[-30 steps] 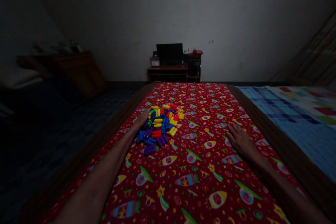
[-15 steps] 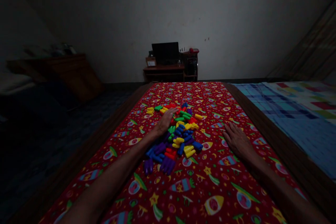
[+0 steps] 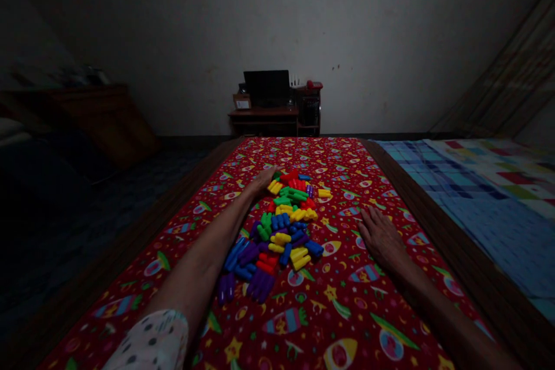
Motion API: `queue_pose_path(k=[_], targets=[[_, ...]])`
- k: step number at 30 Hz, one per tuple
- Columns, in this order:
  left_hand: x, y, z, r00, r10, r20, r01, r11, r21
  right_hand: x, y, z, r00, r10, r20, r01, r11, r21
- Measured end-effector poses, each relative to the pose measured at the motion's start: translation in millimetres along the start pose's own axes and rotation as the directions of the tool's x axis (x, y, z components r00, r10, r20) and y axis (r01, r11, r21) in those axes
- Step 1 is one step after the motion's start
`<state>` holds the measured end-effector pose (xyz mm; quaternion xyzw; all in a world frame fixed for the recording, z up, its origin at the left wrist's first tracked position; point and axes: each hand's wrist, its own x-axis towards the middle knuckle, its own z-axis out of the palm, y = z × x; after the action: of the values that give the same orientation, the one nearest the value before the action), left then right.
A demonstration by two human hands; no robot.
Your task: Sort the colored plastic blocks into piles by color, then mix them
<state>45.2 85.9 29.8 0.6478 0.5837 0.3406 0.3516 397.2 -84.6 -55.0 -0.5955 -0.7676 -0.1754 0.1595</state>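
Note:
A loose pile of colourful plastic building pieces (image 3: 284, 224) in yellow, green, blue, red and purple lies on a red patterned cloth (image 3: 303, 324). My left hand (image 3: 263, 179) rests at the far left edge of the pile, fingers stretched out beside a yellow piece (image 3: 274, 187) and a dark green piece (image 3: 277, 175). Its fingertips are partly hidden, and I see nothing gripped. To the right of the pile, my right hand (image 3: 381, 235) lies flat on the cloth with the fingers a little apart, touching no piece.
Brown edges border the cloth on both sides. Blue checked bedding (image 3: 416, 179) lies to the right. Against the far wall stands a desk (image 3: 264, 118) with a dark monitor (image 3: 266, 88). A wooden cabinet (image 3: 106, 121) stands at the left in dim light.
My left hand has moved from on top of the pile to its far left edge. Yellow and green pieces there now sit closer to the pile. My right hand stays flat on the cloth.

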Motion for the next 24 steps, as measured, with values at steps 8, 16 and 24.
queue_pose_path(k=[8,16,24], targets=[[-22.8,49.1,47.6,0.816,0.249,0.522,-0.304,0.952,0.021,2.8,-2.6,-3.9,0.999,0.034,0.041,-0.033,0.999,-0.009],[-135.0,33.0,-32.6,0.827,0.455,0.330,-0.559,0.725,0.402,1.9,1.1,-0.3,0.999,0.006,0.035,-0.007,1.000,0.022],[-272.5,-87.6,-47.9,0.905,0.330,0.269,-0.424,0.639,0.642,3.2,-2.7,2.1,0.999,0.041,0.032,-0.042,0.999,0.034]])
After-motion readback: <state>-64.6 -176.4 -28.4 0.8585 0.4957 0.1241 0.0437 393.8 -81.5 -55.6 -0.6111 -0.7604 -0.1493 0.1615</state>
